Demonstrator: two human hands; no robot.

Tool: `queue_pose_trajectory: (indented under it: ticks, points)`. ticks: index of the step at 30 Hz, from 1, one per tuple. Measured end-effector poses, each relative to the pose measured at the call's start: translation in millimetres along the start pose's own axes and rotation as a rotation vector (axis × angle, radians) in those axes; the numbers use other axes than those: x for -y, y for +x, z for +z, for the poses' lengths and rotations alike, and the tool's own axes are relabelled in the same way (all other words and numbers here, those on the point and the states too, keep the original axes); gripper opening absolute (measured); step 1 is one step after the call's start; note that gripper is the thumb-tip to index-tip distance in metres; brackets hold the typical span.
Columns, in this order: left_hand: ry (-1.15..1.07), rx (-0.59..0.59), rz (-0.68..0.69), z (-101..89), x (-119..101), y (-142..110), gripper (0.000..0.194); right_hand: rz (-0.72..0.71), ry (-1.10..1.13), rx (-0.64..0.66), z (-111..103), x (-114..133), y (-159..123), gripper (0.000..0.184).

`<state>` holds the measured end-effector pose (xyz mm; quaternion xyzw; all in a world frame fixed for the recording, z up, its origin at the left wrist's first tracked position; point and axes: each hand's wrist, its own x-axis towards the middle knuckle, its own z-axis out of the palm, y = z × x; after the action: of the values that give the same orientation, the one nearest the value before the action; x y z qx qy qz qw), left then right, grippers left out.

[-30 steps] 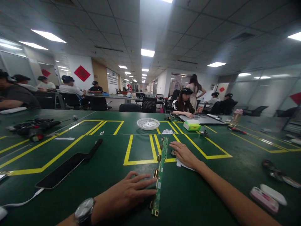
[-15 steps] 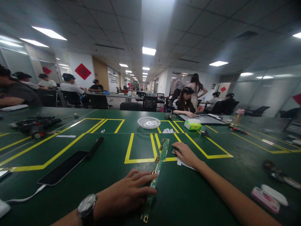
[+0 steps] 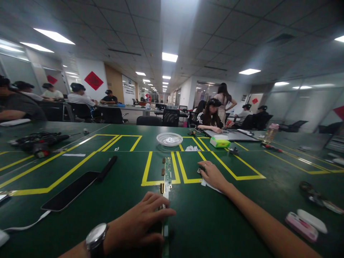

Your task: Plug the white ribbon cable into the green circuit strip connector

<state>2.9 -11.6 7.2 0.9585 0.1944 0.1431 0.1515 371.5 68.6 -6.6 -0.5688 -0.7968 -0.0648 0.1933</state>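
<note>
A long, narrow green circuit board [image 3: 168,173] with copper-coloured tabs along its left side lies on the green table, pointing nearly straight away from me. My left hand [image 3: 141,224], with a watch on the wrist, is over its near half, fingers spread; whether the fingertips press on it is unclear. The hand hides part of the board. To the right, my right hand [image 3: 213,175] rests flat on the table with its fingers stretched out. By its fingertips is a small greyish piece [image 3: 199,171], and a white paper slip [image 3: 208,185] shows partly under the hand.
Yellow tape [image 3: 161,184] marks rectangles on the table. A white round basket [image 3: 169,139] stands ahead, with a green tissue pack [image 3: 219,142] to its right. A black phone [image 3: 71,191] and cable lie left; a pink case [image 3: 301,226] lies right. A person [image 3: 211,116] sits across.
The circuit board has turned from slanting rightwards to nearly straight ahead, its far end swinging left. My left hand's fingers have spread a little. The right hand has stayed put.
</note>
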Motion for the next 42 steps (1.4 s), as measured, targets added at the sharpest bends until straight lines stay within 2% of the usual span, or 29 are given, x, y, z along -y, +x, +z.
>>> queue_pose_trajectory:
  ticks: [3, 4, 10, 15, 18, 24, 32, 35, 42]
  points:
    - [0.080, -0.134, -0.163, 11.1, 11.5, -0.1, 0.061, 0.009, -0.014, -0.011, -1.1, 1.5, -0.1, 0.036]
    - [0.094, -0.130, -0.176, 13.3, 14.1, 0.1, 0.061, 0.016, -0.024, -0.014, -1.3, 1.8, -0.2, 0.035]
    - [0.057, -0.069, -0.141, 7.6, 7.7, 0.2, 0.045, 0.119, -0.144, -0.021, -1.8, 4.1, -1.6, 0.024]
    - [0.051, -0.117, -0.088, 9.2, 6.4, -0.3, 0.045, 0.128, -0.131, 0.027, -5.1, 7.7, -2.3, 0.025]
    - [0.085, -0.163, -0.149, 14.3, 14.0, -0.8, 0.054, 0.082, -0.100, 0.035, -7.2, 9.7, -2.6, 0.024]
    - [0.064, -0.029, -0.139, 7.9, 13.4, -0.8, 0.054, -0.053, 0.004, 0.058, -6.9, 22.8, -3.5, 0.026]
    - [0.022, -0.046, -0.073, 7.1, 8.6, -3.0, 0.055, -0.367, 0.136, 0.153, -7.1, 73.2, -8.7, 0.027]
    - [0.017, -0.053, -0.052, 7.9, 9.6, -3.2, 0.058, -0.461, 0.197, 0.141, -3.0, 87.8, -11.2, 0.026]
    - [0.075, -0.027, -0.028, 6.5, 8.4, -1.9, 0.065, -0.466, 0.280, 0.125, 5.6, 100.4, -13.0, 0.023]
